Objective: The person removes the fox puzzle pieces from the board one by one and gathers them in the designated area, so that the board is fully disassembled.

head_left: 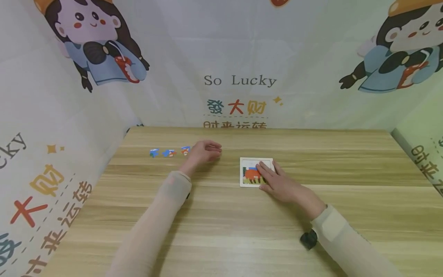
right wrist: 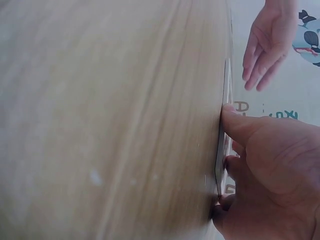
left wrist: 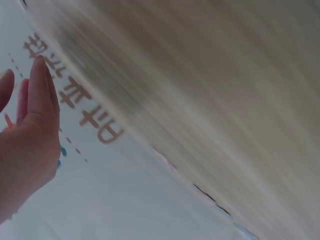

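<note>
A small jigsaw board [head_left: 243, 185] with a white frame lies on the table, part of an orange animal picture showing in it. My right hand [head_left: 282, 186] rests across its right side, fingers stretched over the face and thumb at the near edge. Part of the picture is hidden under that hand. From the right wrist, the board [right wrist: 228, 82] appears edge-on, with thumb and fingertips touching it. To the left of the board, my left hand [head_left: 205, 152] is raised over the table with extended fingers and holds nothing. Beside it lies a blue and orange puzzle piece [head_left: 185, 150].
Two more puzzle pieces, one mostly blue [head_left: 154, 153] and one blue and orange [head_left: 169, 153], lie in a row farther left on the wooden table [head_left: 221, 231]. A printed cloth [head_left: 238, 46] hangs behind the table and at its sides.
</note>
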{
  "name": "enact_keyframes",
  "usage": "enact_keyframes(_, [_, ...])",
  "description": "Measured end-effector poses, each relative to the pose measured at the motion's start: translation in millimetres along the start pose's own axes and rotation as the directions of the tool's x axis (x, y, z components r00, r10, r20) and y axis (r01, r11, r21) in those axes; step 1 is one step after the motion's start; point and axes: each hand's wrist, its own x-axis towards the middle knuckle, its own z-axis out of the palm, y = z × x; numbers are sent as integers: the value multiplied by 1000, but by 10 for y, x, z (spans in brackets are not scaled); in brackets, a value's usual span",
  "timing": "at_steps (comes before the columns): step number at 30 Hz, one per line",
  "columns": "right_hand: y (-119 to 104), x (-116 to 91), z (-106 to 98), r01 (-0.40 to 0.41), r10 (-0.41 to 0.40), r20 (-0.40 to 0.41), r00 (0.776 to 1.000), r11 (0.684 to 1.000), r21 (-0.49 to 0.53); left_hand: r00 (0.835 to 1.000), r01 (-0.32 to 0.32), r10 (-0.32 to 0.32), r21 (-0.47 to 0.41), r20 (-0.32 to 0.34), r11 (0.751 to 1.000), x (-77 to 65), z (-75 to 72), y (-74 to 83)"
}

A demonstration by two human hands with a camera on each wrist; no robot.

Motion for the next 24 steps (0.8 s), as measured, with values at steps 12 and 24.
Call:
enact_keyframes(12, [-13,-1,-20,-16,16,-1,1000,1000,-11,985,-105,91,94,150,990,15,453,118])
enact_keyframes(24, [11,4,-11,-14,14,9,1000,1000,-10,968,-227,142,481,207,847,-1,685,157])
